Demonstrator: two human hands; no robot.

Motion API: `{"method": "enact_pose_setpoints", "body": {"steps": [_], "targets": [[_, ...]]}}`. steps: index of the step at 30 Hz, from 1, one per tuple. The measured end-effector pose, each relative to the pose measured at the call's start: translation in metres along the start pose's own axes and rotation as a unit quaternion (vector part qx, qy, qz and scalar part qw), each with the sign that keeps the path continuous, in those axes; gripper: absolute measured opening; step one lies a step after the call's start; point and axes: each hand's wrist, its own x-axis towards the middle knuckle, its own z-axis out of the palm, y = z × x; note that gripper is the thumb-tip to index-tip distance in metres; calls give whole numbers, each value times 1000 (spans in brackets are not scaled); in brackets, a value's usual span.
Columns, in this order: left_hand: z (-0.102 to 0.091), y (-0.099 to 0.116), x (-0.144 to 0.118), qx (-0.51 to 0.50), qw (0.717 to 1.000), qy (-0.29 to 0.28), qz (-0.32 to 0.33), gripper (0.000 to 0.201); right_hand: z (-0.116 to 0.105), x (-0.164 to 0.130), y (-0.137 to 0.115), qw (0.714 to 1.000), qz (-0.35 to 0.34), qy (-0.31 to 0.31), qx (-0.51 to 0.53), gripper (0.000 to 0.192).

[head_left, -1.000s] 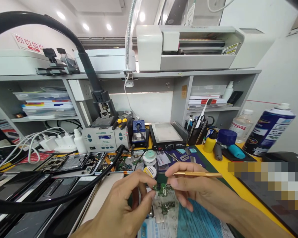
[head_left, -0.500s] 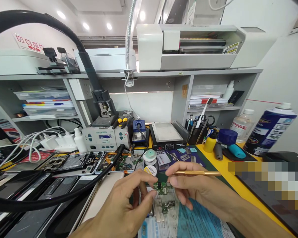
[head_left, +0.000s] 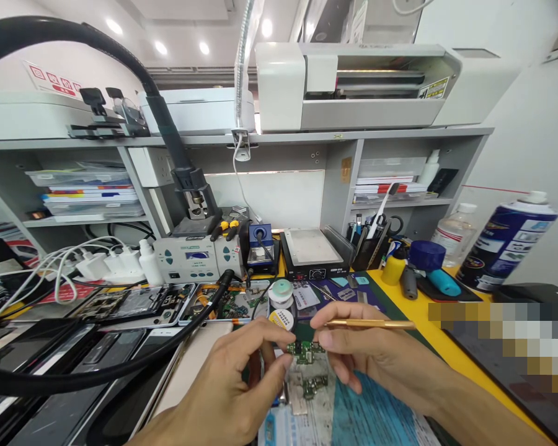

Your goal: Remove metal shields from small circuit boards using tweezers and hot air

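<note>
Looking down through the head camera, we see our left hand [head_left: 223, 390] pinching a small green circuit board [head_left: 304, 351] by its left edge, thumb and forefinger pressed together on it. Our right hand [head_left: 367, 356] meets the same board from the other side, its fingertips closed on the right edge, so the board hangs between both hands just above the counter [head_left: 428, 331]. The right hand's grip also carries a slim brass-coloured tool [head_left: 369, 323], lying level across the fingers and pointing away to the right.

Directly beneath the held board, a second small green board [head_left: 314, 387] lies on a worn grey pad, beside a blue-printed sheet [head_left: 372, 418]. Just beyond the hands stand two solder reels [head_left: 280, 291], and behind them a soldering station [head_left: 198, 258] and a hot plate [head_left: 310, 249]. To the left, opened phones [head_left: 134, 306] lie in a row under a thick black hose [head_left: 51, 378]. At far right stands a blue spray can [head_left: 509, 241].
</note>
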Motion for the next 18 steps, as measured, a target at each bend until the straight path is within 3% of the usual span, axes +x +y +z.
{"method": "enact_pose_setpoints", "body": {"steps": [18], "targets": [[0,1,0,-9,1000,-2,-3,14,-1,-1,0,1000,-3,-4,11,27]]}}
